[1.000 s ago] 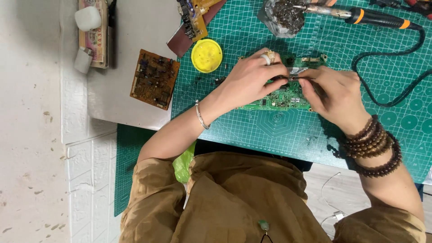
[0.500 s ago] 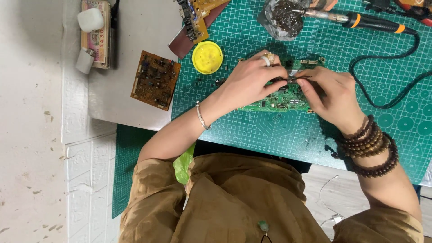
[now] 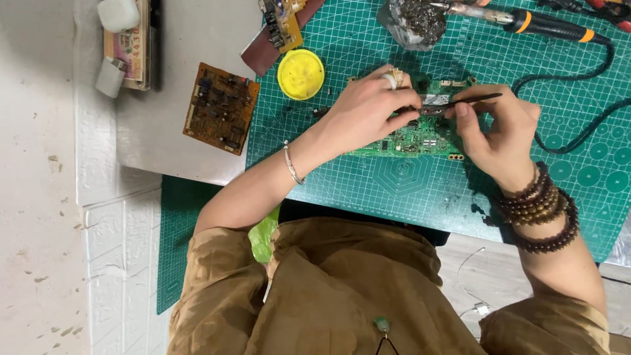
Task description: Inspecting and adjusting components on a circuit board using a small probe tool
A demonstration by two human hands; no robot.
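Observation:
A green circuit board (image 3: 420, 139) lies flat on a green cutting mat (image 3: 407, 187). My left hand (image 3: 371, 112), with a ring and a thin wrist bangle, presses down on the board's left part, its fingertips at a small part near the top edge. My right hand (image 3: 494, 135), with dark bead bracelets on the wrist, pinches a thin dark tweezers-like tool (image 3: 470, 100). The tool's tip meets the left fingertips over the board. My hands hide the spot they are working on.
A yellow round tin (image 3: 300, 73) and a brown circuit board (image 3: 221, 108) lie to the left. A soldering iron (image 3: 542, 25), its black cable (image 3: 578, 135) and a wire-wool tip cleaner (image 3: 414, 21) are at the back. A small yellow board (image 3: 282, 25) and stacked boxes (image 3: 128, 46) sit far left.
Both hands stay on the green board with only small finger movements. The tool's free end now shows more clearly above my right hand.

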